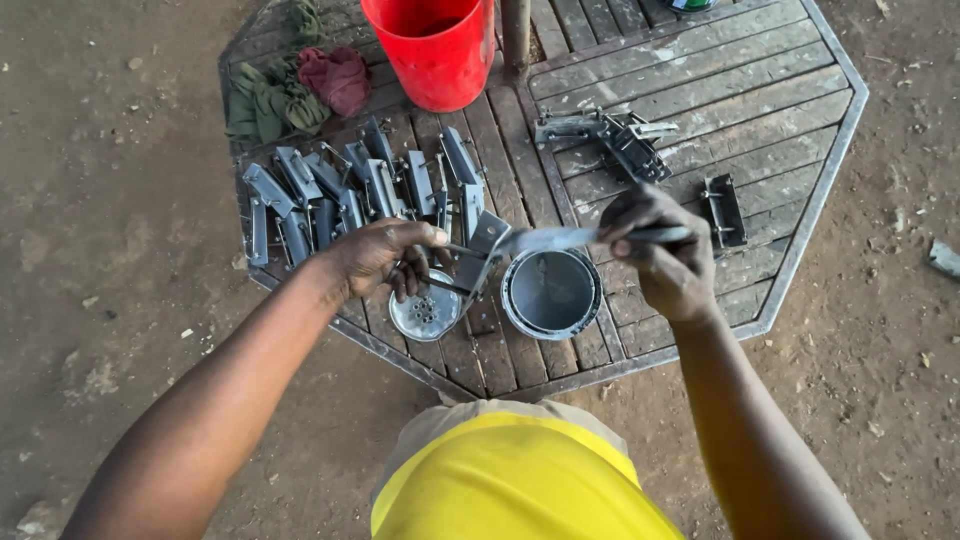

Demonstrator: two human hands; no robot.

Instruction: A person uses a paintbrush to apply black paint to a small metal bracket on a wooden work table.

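Our left hand [385, 255] is closed around a small grey metal bracket [478, 250], held just above the slatted wooden worktop [760, 90], while our right hand [665, 255] grips a brush [575, 238] whose wet tip touches that bracket. Directly below sits the open paint tin [550, 293] with its lid [425, 312] just beside it. We judge drips the likeliest trouble (the brush looks loaded), landing on the slats rather than in the tin. The bracket could also slip from paint-slick fingers, and the tin near the worktop's edge could be knocked off by a wrist. The row of brackets [340, 190] lies close enough to catch splashes
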